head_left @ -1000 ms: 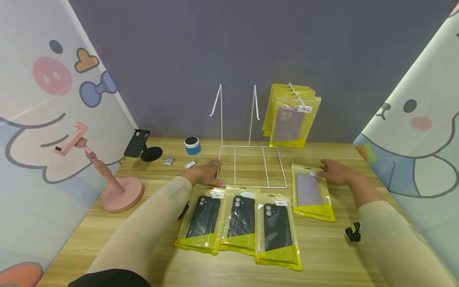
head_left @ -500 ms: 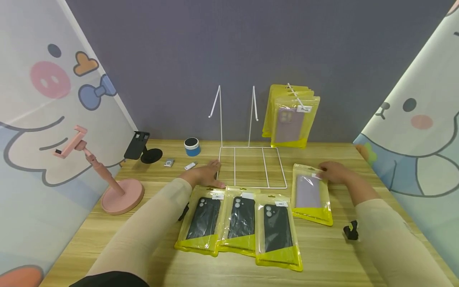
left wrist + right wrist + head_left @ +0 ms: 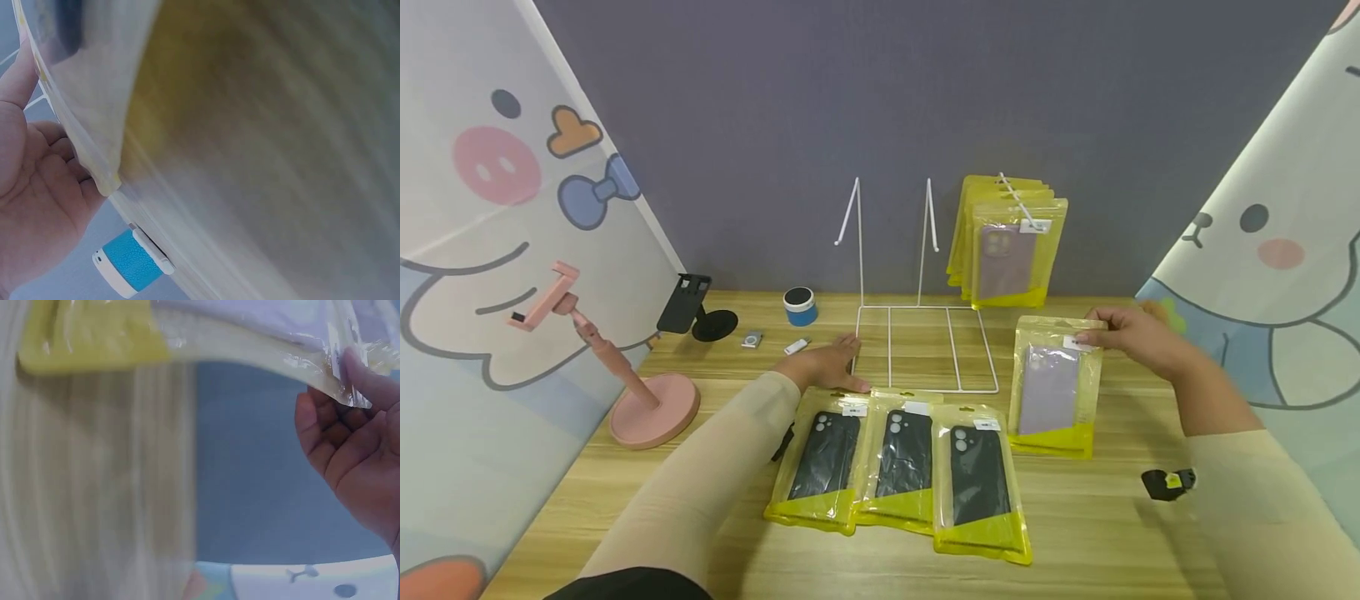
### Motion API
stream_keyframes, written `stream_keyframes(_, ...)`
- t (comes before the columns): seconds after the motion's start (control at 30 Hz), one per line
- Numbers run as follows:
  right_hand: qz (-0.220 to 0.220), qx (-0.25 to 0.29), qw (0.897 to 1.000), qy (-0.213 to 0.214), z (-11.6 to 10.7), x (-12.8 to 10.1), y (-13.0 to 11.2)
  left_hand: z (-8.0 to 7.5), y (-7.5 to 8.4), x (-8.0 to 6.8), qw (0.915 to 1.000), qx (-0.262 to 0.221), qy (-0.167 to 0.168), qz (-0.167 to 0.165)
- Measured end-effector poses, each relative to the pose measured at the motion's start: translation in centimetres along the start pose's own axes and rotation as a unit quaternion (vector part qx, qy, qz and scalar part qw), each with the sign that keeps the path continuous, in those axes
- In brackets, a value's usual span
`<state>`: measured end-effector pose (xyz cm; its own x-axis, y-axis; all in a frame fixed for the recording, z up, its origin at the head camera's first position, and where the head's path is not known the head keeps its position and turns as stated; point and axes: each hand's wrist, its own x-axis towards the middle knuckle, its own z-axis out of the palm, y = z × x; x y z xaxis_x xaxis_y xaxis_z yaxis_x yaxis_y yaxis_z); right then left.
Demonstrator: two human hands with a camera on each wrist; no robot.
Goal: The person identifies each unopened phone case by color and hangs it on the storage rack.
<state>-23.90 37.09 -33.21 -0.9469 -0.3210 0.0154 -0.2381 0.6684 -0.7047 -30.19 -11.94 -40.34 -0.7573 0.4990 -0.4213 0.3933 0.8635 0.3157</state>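
Glossy clear plastic pouch with yellow edges [image 3: 1051, 387] holding a matt lilac phone case, three like pouches [image 3: 898, 467] with matt black cases, pale wood-grain table [image 3: 1097, 533] of smooth finish, thin white-coated wire rack [image 3: 922, 346], matt pink plastic phone stand [image 3: 625, 375], smooth beige cloth sleeves [image 3: 700, 483]

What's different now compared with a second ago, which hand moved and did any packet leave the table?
The right hand now pinches the top of the lilac case packet and has tilted it up; its top edge is off the table, its yellow bottom edge still down. Before, it lay flat under that hand. The left hand stays flat by the white wire rack, and the three black case packets have not moved.
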Motion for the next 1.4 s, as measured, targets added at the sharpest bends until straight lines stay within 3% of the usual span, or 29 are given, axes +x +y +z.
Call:
stream_keyframes(0.3, -0.044, 0.011, 0.998, 0.046, -0.5, -0.3, -5.7, 0.0, 0.1, 0.0, 1.0000, -0.004, -0.003, -0.003)
stream_keyframes(0.53, -0.057, -0.026, 0.991, 0.121, -1.5, 0.5, -9.4, 0.0, 0.0, -0.1, 0.9999, -0.011, -0.005, -0.007)
stream_keyframes(0.8, -0.091, 0.022, 0.980, 0.176, -1.8, 1.8, -11.8, 0.1, -0.4, 0.3, 0.9999, -0.010, -0.008, -0.005)
stream_keyframes(1.0, -0.076, 0.022, 0.977, 0.199, -1.9, 2.8, -13.1, 0.1, -0.3, 0.1, 0.9999, -0.010, -0.006, -0.001)
stream_keyframes(1.17, -0.052, 0.025, 0.979, 0.195, -1.6, 3.8, -13.1, 0.2, -0.3, 0.0, 0.9999, -0.011, -0.003, 0.001)
stream_keyframes(1.4, -0.008, -0.010, 0.982, 0.191, -1.6, 5.2, -13.0, 0.2, -0.5, 0.2, 1.0000, -0.008, 0.000, 0.003)
